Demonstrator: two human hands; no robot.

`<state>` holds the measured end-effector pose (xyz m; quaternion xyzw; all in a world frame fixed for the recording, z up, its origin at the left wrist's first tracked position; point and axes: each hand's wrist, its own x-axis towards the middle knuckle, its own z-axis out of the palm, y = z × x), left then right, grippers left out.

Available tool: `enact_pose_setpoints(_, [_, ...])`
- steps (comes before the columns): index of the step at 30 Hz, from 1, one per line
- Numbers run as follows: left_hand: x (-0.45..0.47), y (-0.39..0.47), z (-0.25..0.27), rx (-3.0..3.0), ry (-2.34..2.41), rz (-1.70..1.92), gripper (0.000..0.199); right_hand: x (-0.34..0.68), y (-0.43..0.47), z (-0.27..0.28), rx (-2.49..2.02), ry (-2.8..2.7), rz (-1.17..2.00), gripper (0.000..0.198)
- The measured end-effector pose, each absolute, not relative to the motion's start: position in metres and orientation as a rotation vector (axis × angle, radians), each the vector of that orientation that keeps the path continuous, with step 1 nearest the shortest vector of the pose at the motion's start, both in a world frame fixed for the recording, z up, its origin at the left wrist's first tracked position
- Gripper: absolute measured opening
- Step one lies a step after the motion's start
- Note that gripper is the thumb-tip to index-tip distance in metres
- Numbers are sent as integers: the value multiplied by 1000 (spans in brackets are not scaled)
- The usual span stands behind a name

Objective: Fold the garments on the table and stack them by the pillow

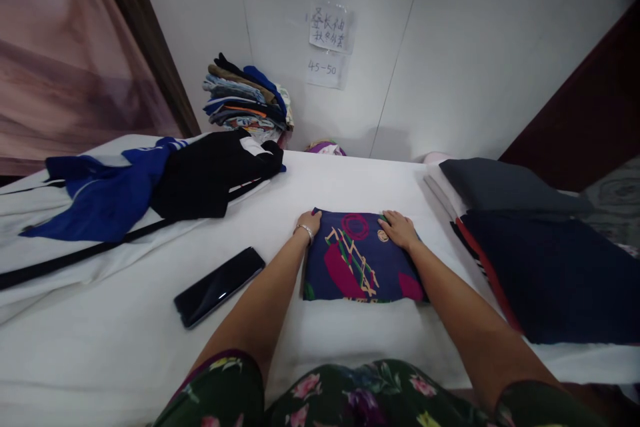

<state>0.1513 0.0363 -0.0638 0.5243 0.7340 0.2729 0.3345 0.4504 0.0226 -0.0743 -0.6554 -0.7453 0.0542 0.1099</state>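
A folded dark blue garment (367, 260) with magenta, green and tan print lies flat on the white-covered table (360, 340) in front of me. At its far left corner, my left hand (307, 222), with a bracelet at the wrist, is closed on the edge; part of its fingers is hidden there. My right hand (399, 229) rests open on the far right part of the garment, fingers stretched out over the cloth.
A black phone (220, 287) lies left of my left forearm. Unfolded blue, black and white clothes (200, 173) spread across the left side. Folded dark clothes (555, 273) are stacked at the right. Another clothes pile (245, 100) stands by the wall, near paper signs (327, 30).
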Motion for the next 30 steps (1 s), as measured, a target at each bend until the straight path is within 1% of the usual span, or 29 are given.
enact_pose_setpoints(7, [150,41,-47,1500,1858,746,43,452,21,-75,-1875,-2091,152,46])
enact_pose_setpoints(12, [146,51,-37,1609,1700,753,41,454,22,-76,-1843,-2037,154,45])
enact_pose_setpoints(19, [135,71,-43,1669,1640,679,38,454,22,-75,-1822,-1998,182,42])
enact_pose_setpoints(23, [134,76,-46,1635,1584,685,32,454,22,-76,-1820,-1974,200,42])
enact_pose_setpoints(27, [136,74,-44,1569,1429,758,22,455,22,-76,-1819,-1952,212,41])
enact_pose_setpoints(30, [137,72,-42,1509,1308,829,26,455,22,-76,-1808,-1947,220,41])
